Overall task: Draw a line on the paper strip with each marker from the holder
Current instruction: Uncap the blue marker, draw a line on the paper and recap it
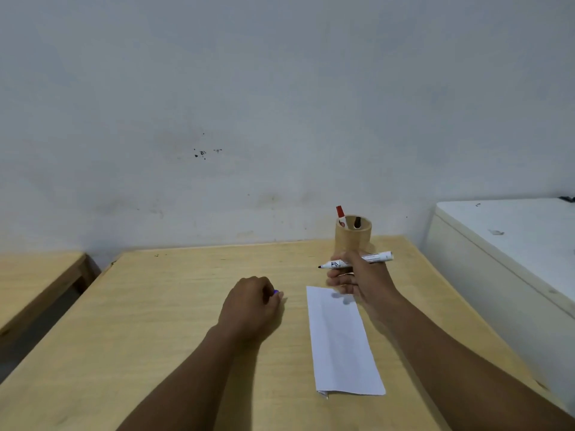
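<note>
We hold an uncapped marker (357,260) in our right hand (361,279), the fingers wrapped round the middle of its white barrel. It lies almost level in the air above the far end of the paper strip (340,340), its dark tip pointing left. Our left hand (253,301) rests on the table (174,300), well to the left of the strip, curled closed around something small and purple that peeps out between thumb and finger. We judge it to be the marker's cap, though most of it is hidden.

The marker looks light and stiff, with a smooth plastic barrel that could turn in the fingers. The present hold is a carrying hold. For drawing, we would shift the grip down toward the tip, where the barrel narrows, so the point can be steered.

The paper strip is thin, light and floppy, with a fold showing at its near end. Nothing pins it down. A dragging tip could easily push it along the smooth wood, so the left hand would do well to press flat on one end, clear of the line.

The holder (353,236), a tan cup, stands just beyond the right hand near the table's far edge. A red-capped marker (340,213) and a dark one (357,222) stand in it. It looks light enough to tip if knocked.
</note>
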